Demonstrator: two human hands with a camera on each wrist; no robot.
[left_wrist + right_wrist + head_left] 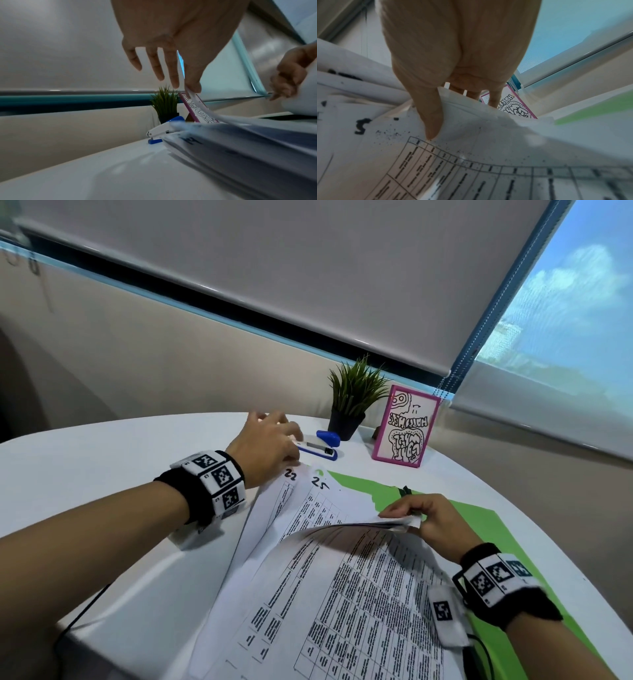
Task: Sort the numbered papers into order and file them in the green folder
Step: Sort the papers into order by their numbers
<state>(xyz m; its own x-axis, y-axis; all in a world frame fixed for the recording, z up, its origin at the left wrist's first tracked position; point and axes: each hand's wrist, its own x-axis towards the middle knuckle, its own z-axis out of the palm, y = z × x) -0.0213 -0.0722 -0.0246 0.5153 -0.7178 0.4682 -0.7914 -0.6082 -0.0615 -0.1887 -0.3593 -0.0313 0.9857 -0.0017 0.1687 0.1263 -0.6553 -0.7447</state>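
A fanned stack of printed white papers (342, 594) lies on the green folder (486, 529), which is flat on the table. Handwritten numbers 22 (291, 474) and 25 (320, 482) show on two far corners. My left hand (270, 440) is at the stack's far left corner, beside the stapler. In the left wrist view my left hand (187, 88) pinches one sheet's corner (202, 106) between thumb and forefinger, the other fingers straight. My right hand (411, 513) pinches the lifted corners of several sheets (471, 121), thumb (431, 119) on top. The folder (599, 111) shows green at the right.
A blue and white stapler (318, 448) lies just beyond the papers. Behind it stand a small potted plant (352, 398) and a pink-framed drawing (406, 426). The white round table (102, 474) has bare room at the left. A black cable (85, 607) hangs at its near edge.
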